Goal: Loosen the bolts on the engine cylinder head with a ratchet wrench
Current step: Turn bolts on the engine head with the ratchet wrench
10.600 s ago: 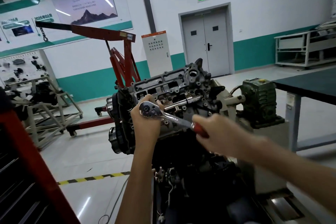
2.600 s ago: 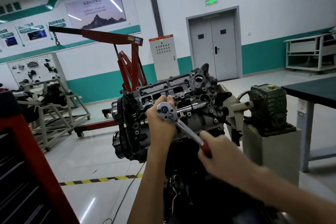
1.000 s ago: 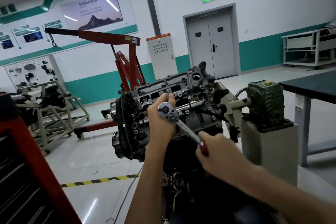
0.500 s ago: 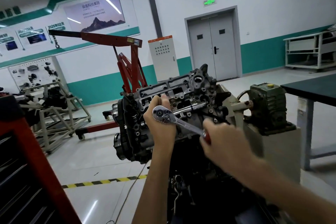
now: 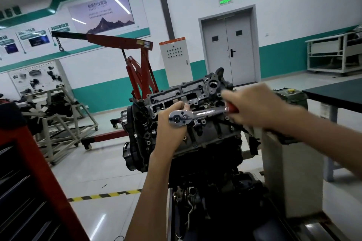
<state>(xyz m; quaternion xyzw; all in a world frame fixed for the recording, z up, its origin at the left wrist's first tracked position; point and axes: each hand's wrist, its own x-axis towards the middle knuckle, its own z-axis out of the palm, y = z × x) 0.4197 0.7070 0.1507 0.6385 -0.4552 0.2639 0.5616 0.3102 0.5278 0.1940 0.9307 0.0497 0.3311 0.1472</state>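
The grey engine cylinder head (image 5: 207,137) sits tilted on a stand in the middle of the view. A chrome ratchet wrench (image 5: 194,115) with a red grip lies almost level across it, its round head at the left. My left hand (image 5: 170,129) cups that head from behind and below, fingers curled around it. My right hand (image 5: 252,107) grips the red handle at the right end and is blurred. The bolt under the wrench head is hidden.
A red engine hoist (image 5: 137,68) stands behind the engine. A green gearbox on a grey pedestal (image 5: 290,172) is at the right, beside a dark-topped table (image 5: 337,92). A red tool cabinet (image 5: 29,182) fills the lower left. A yellow-black floor stripe (image 5: 103,195) runs below.
My right hand has swung the wrench handle upward, from pointing down-right to nearly level. My left hand has stayed on the wrench head.
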